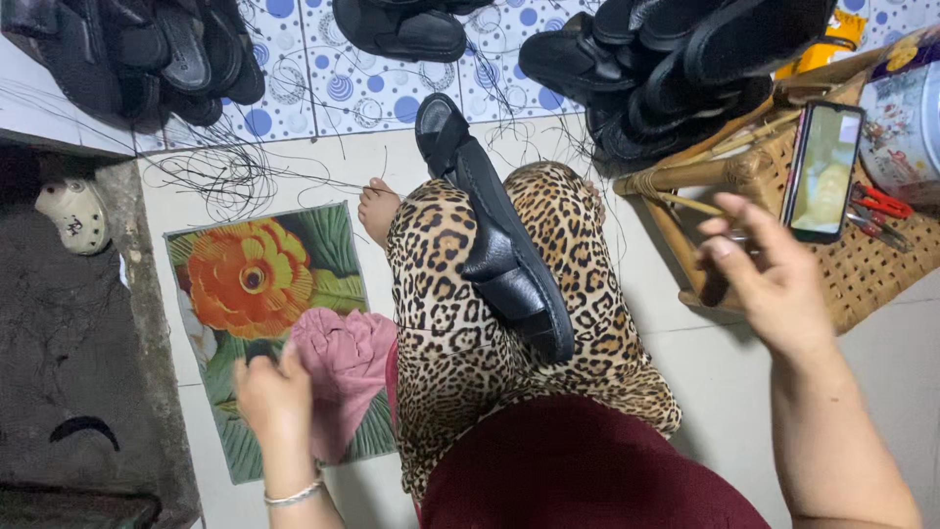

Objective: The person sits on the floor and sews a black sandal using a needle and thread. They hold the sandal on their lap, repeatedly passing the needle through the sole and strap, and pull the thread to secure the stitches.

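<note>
A black sandal (494, 240) lies across my lap on leopard-print trousers, touched by neither hand. My right hand (769, 274) is raised to the right, near the wicker stool (862, 269), pinching something thin and small between thumb and fingers; what it is I cannot tell. My left hand (274, 397) is down at the left, over the flower-printed mat (250, 284), beside a pink cloth (345, 367). Its fingers curl around a small dark object that is mostly hidden.
Piles of black sandals (676, 69) lie at the top on the dotted tiles, with another heap (147, 54) at top left. Loose black threads (230, 176) spread over the floor. A phone (822, 171) and red-handled scissors (881, 203) rest on the stool. A concrete ledge (78, 372) stands at the left.
</note>
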